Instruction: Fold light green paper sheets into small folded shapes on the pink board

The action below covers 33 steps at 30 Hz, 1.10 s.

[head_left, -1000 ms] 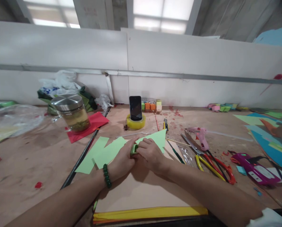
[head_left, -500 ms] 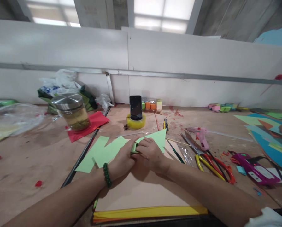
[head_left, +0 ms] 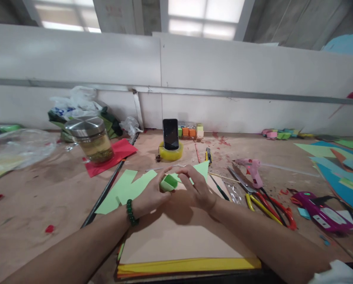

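A small folded green paper box, its hollow end facing me, sits in the grip of my left hand. That wrist wears a green bead bracelet. My right hand hovers just right of the box with fingers curved and apart, and nothing shows in it. Beneath both hands is a stack of paper with a pale pink sheet on top. Cut light green paper lies behind my left hand, and another green piece pokes out behind my right.
Right of the stack lie scissors, a pink glue gun, a purple power strip and a utility knife. A phone stands in a tape roll. At left, a jar of tea stands on red paper.
My right hand has drawn back from the paper box and its fingers have lifted apart. The box now shows its open hollow end, while my left hand keeps hold.
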Tool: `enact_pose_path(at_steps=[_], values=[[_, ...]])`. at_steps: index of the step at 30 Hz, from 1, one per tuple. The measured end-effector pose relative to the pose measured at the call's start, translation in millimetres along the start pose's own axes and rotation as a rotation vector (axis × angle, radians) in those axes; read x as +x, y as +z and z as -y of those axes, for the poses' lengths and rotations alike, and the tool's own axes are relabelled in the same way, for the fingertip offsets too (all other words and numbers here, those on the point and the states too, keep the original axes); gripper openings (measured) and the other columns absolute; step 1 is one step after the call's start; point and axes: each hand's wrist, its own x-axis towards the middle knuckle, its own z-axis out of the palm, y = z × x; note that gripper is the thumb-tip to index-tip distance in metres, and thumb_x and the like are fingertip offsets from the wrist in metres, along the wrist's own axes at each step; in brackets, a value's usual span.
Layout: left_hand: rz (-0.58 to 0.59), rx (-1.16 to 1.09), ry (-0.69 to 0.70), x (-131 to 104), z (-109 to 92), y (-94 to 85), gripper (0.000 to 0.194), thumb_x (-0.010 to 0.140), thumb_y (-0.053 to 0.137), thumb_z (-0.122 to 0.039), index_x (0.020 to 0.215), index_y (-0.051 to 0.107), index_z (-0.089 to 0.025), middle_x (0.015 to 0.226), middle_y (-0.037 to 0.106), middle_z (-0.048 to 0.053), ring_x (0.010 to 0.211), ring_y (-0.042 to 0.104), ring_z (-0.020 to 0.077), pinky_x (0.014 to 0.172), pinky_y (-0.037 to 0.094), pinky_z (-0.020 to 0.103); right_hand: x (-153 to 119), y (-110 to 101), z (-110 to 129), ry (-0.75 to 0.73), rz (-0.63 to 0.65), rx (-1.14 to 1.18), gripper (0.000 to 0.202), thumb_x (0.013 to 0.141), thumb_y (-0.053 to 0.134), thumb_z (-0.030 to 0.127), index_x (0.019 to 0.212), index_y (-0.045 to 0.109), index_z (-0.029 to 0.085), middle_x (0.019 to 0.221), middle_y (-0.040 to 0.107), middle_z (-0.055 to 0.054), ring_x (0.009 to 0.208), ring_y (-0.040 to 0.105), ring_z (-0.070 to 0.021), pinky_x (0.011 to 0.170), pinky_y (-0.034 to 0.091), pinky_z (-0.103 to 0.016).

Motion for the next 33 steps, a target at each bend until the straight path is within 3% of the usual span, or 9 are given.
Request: enact_pose_path(at_steps=[4,9,13,20,27,33], values=[[-0.031,0.061,0.046,-2.2,-2.8,1.1,0.081,0.060,0.050,-0.010,0.139,0.036,-0.015,0.120,0.061,0.009,0.100,0.060,0.0217,0.086,0.051,0.035,0.1,4.6,-9.2,0.157,0.061,-0.072,0.013,0.087,0.052,0.024,0.078,0.059,0.019,0.071,0.061,0.000,0.063,0.054,-0.0134,0.057,0.044,-0.025],[-0.037,0.159,0.098,-4.2,3.4,5.0,0.084,0.058,0.048,-0.008,0.140,0.036,-0.019,0.126,0.059,0.008,0.115,0.054,0.0244,0.098,0.045,0.040,-5.0,11.9,-17.4,0.175,0.106,-0.148,0.017,0.082,0.057,0.022,0.066,0.060,0.019,0.063,0.061,0.000,0.058,0.053,-0.0124,0.055,0.041,-0.024],[-0.034,0.183,0.123,-4.9,2.7,7.7,0.083,0.059,0.048,-0.006,0.140,0.037,-0.020,0.122,0.061,0.009,0.111,0.057,0.0247,0.096,0.047,0.041,-5.6,10.7,-15.3,0.161,0.114,-0.186,0.014,0.078,0.058,0.020,0.064,0.058,0.020,0.061,0.058,0.001,0.056,0.050,-0.0125,0.054,0.038,-0.024],[0.044,0.164,0.190,-8.5,-3.9,11.4,0.088,0.060,0.047,-0.002,0.144,0.031,-0.020,0.136,0.054,0.011,0.118,0.055,0.0248,0.103,0.044,0.042,-5.4,11.5,-12.3,0.076,0.109,-0.219,0.015,0.073,0.051,0.014,0.060,0.051,0.021,0.059,0.055,0.001,0.055,0.047,-0.0133,0.055,0.036,-0.025],[0.058,0.189,0.185,-9.0,1.9,11.8,0.088,0.059,0.048,-0.001,0.143,0.033,-0.021,0.136,0.053,0.011,0.125,0.050,0.0270,0.107,0.041,0.044,-7.5,13.0,-11.0,0.153,0.109,-0.194,0.008,0.068,0.051,0.013,0.066,0.054,0.020,0.060,0.057,0.002,0.053,0.049,-0.0122,0.053,0.038,-0.023],[-0.066,0.294,0.278,-8.0,3.5,13.5,0.078,0.058,0.049,0.000,0.134,0.043,-0.018,0.129,0.054,0.011,0.124,0.047,0.0280,0.107,0.039,0.048,-7.0,12.5,-10.5,0.242,0.103,-0.173,0.009,0.071,0.050,0.018,0.062,0.051,0.020,0.055,0.054,0.004,0.050,0.045,-0.0103,0.050,0.035,-0.020]])
